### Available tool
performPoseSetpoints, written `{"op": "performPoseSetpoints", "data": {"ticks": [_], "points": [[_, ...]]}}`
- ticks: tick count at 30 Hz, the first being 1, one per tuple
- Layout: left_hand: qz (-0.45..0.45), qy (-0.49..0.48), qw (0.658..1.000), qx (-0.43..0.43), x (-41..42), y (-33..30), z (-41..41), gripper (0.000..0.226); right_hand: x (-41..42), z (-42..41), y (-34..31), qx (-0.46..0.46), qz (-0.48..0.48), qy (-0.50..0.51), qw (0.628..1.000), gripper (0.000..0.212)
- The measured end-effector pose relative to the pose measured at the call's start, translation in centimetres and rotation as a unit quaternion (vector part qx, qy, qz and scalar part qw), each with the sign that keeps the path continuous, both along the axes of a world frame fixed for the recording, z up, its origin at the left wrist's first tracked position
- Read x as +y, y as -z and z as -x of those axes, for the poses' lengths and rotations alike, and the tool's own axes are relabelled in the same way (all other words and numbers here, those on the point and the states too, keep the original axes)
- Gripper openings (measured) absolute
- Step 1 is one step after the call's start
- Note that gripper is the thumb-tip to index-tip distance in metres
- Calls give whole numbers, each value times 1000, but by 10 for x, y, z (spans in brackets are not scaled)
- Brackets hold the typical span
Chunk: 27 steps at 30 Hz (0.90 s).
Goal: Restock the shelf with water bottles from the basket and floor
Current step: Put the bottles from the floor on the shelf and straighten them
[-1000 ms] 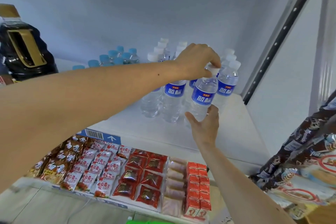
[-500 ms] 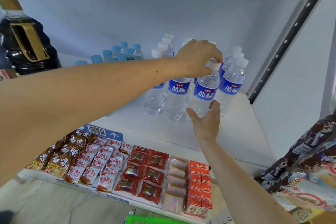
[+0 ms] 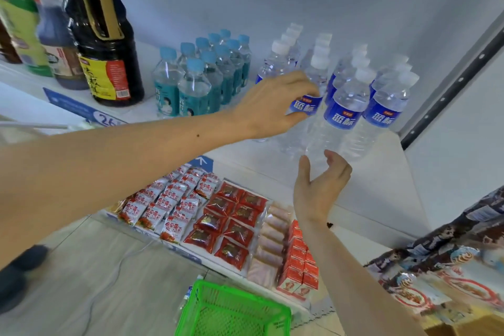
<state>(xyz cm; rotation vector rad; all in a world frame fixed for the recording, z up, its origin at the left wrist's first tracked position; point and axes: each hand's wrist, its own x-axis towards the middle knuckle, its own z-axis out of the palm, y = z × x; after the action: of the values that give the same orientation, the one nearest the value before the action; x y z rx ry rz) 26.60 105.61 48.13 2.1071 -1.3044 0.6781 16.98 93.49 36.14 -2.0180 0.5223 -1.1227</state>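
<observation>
- Left hand (image 3: 275,106) gripping a blue-labelled water bottle (image 3: 306,106) standing on the white shelf (image 3: 381,185), far right.
- Right hand (image 3: 320,188) hovering open, fingers relaxed, just near the front bottle (image 3: 345,117).
- Green basket (image 3: 234,311) sitting on the floor, near.

Past my left hand (image 3: 268,106) I counted about ten water bottles with light blue caps (image 3: 195,87). By my fingers stood the white-capped water bottles (image 3: 345,106), roughly a dozen; the rear ones were hard to count. Farther left were three dark sauce bottles (image 3: 105,43) and one green bottle (image 3: 16,16). Below my right hand (image 3: 317,191) sat one green basket (image 3: 234,311).
</observation>
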Motion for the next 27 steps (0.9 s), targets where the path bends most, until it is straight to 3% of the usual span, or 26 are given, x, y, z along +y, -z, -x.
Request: {"op": "performPoseSetpoints", "data": {"ticks": [7,13,19,27], "points": [[-27,-59,996,69,101,50,9,34,86,9,19,-29,67,-126,989,29],[-30,-130,986,98,216,106,15,27,180,8,76,14,42,-218,975,26],[-69,-145,981,112,309,193,23,28,250,11,174,96,34,-252,962,22],[-143,-186,935,267,371,359,20,25,273,11,342,269,46,-247,930,17]]}}
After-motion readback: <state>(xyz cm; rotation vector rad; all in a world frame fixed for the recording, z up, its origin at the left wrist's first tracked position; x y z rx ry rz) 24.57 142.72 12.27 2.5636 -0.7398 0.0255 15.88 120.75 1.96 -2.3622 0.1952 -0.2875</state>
